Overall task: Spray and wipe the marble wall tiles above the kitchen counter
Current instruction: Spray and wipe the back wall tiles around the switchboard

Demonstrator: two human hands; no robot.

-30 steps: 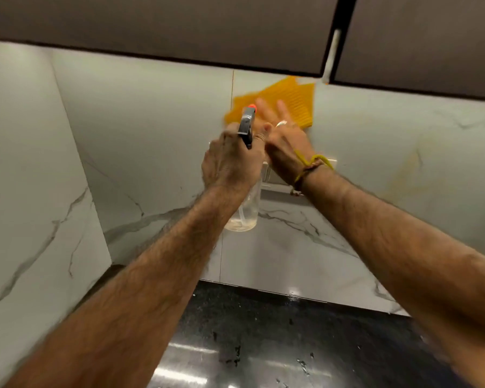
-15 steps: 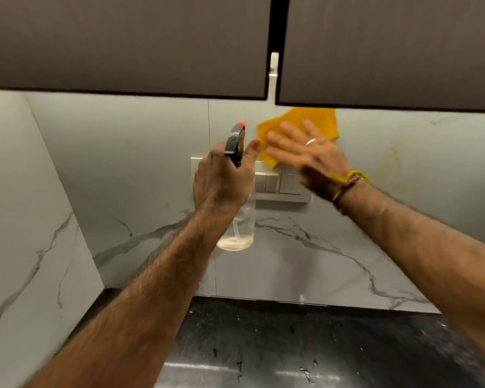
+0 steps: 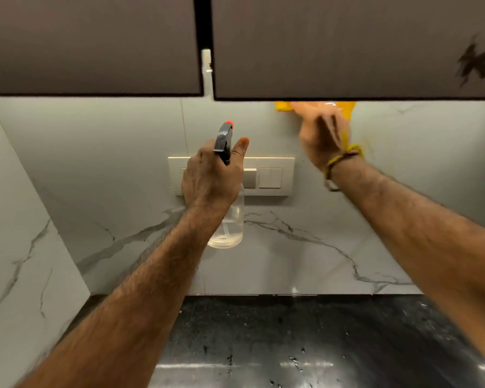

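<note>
My left hand [image 3: 210, 177] grips a clear spray bottle [image 3: 228, 225] by its neck, below the black trigger head with an orange nozzle [image 3: 224, 135], held upright a short way from the wall. My right hand [image 3: 322, 135], blurred by motion, presses a yellow cloth [image 3: 347, 110] flat against the white marble wall tiles [image 3: 118, 152] just under the upper cabinet. The cabinet edge and my hand hide most of the cloth, and the fingertips cannot be seen clearly.
Dark upper cabinets [image 3: 95, 46] overhang the wall, with a gap between the doors. A cream switch plate [image 3: 269, 175] sits on the tiles behind the bottle. A marble side wall [image 3: 20, 247] closes the left. The black stone counter [image 3: 291, 345] lies below with wet spots.
My right hand has slid the cloth to the right and up under the cabinet edge. The view has tilted up, and the left hand still holds the bottle.
</note>
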